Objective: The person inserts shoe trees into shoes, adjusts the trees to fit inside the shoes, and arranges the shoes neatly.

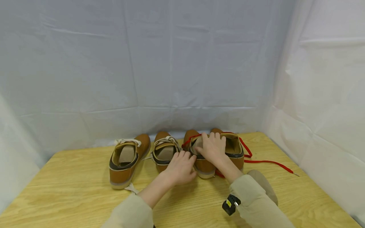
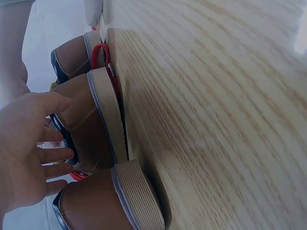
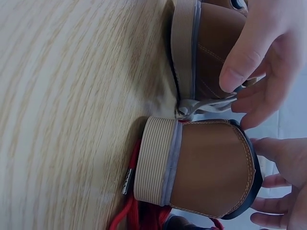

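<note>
"Fingers on both hands look loosely spread: the left hand (image 1: 181,167) by the gap between two heels, the right hand (image 1: 214,147) over the collars. Are they pinching anything?"

"Not that I can see, and I can't tell how firmly they touch. What's the nearest worry?"

"That right sleeve (image 1: 255,202). It overlaps what looks like an insole (image 1: 265,183), so an arm drawn back low could drag the insole across the bench (image 1: 71,190)."

"And the third shoe (image 3: 211,163)?"

"It's upright on the bench, heel towards us, between the second shoe (image 1: 166,153) and the fourth shoe (image 1: 237,162). A red lace (image 3: 127,207) lies close to its sole. I can't see whether it's trapped, but if it is, tugging the shoe could tow the fourth along."

"Anything on the left?"

"White lace (image 3: 206,106) hangs in that gap, near the left hand. A hasty grip might hook it and skew the second shoe."

"Further back?"

"Toes sit near the sheet (image 1: 171,79); pushing too hard could jam them into it."
</note>
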A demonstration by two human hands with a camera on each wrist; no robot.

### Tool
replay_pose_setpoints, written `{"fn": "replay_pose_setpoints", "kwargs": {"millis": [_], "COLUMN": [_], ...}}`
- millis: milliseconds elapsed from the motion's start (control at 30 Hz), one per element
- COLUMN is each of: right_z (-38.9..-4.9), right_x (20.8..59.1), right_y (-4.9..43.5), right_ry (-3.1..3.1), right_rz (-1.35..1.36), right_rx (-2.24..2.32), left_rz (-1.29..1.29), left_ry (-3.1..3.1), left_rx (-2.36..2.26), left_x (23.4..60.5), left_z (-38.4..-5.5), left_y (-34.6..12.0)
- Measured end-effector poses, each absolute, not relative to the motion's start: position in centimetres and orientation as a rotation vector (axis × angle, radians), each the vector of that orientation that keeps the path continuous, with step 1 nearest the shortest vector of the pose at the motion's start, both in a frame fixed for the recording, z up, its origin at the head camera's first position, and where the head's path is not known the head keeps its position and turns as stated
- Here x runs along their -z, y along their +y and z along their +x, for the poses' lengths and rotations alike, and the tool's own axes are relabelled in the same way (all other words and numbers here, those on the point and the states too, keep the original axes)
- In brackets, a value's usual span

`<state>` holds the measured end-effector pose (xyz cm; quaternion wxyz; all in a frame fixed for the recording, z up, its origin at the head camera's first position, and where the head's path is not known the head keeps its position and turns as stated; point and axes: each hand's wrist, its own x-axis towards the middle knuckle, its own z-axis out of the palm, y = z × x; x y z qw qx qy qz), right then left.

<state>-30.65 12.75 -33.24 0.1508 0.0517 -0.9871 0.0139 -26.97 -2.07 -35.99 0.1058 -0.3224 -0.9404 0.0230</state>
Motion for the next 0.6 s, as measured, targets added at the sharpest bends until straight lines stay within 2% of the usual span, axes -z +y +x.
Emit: {"fn": "replay_pose_setpoints", "kwargs": {"millis": [600], "right_z": [-30.83], "right_x": [33.63], "right_y": [12.94], "right_ry": [-2.809], "right_rz": [0.138], "right_rx": [-0.025], "left_rz": [-0.937], "left_ry": [-2.705], "left_rx": [-0.220], "left_x": [36.24], "left_z": [-26.74], "left_y": [-1.85]}}
